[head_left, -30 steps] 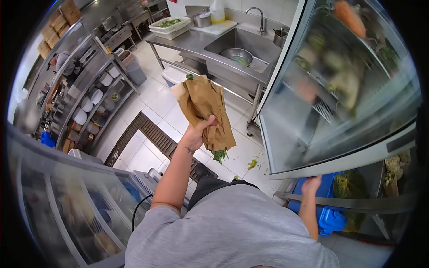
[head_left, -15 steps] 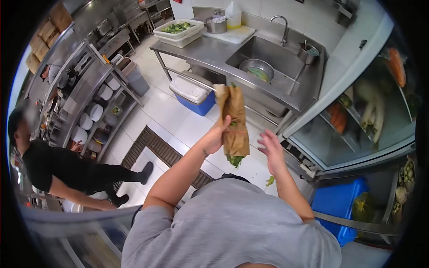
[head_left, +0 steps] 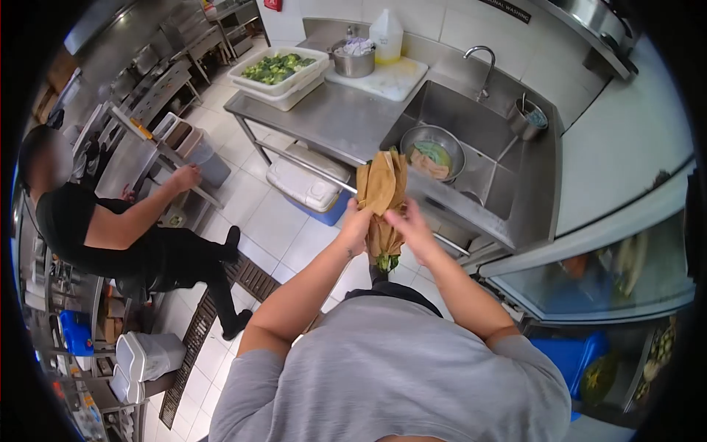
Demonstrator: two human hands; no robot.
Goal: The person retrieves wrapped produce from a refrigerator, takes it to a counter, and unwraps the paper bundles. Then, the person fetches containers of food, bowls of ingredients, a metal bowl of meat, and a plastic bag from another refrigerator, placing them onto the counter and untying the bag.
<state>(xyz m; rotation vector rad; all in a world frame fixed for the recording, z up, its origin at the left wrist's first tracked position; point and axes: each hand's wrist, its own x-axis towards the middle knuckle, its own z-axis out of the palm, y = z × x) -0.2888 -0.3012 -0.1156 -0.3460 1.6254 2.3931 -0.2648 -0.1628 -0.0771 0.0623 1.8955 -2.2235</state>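
A brown paper bundle (head_left: 383,183) with green leaves (head_left: 387,262) poking out of its lower end is held upright in front of my body. Wrapped round its left side, my left hand (head_left: 356,225) grips it at mid-height. My right hand (head_left: 412,230) is on the bundle's right side, fingers closed against the paper. Just beyond it is the steel sink (head_left: 471,155), where a metal bowl (head_left: 433,152) holds something green and some tan pieces.
A white tub of broccoli (head_left: 278,71), a metal pot (head_left: 354,60) and a cutting board (head_left: 383,78) stand on the counter. Below is a blue-and-white cooler (head_left: 308,177). A co-worker in black (head_left: 110,228) stands at left; a glass door (head_left: 604,272) is at right.
My right hand has left the glass door and come to the bundle. I have turned and moved closer to the sink. The co-worker has come into view at left and raised an arm.
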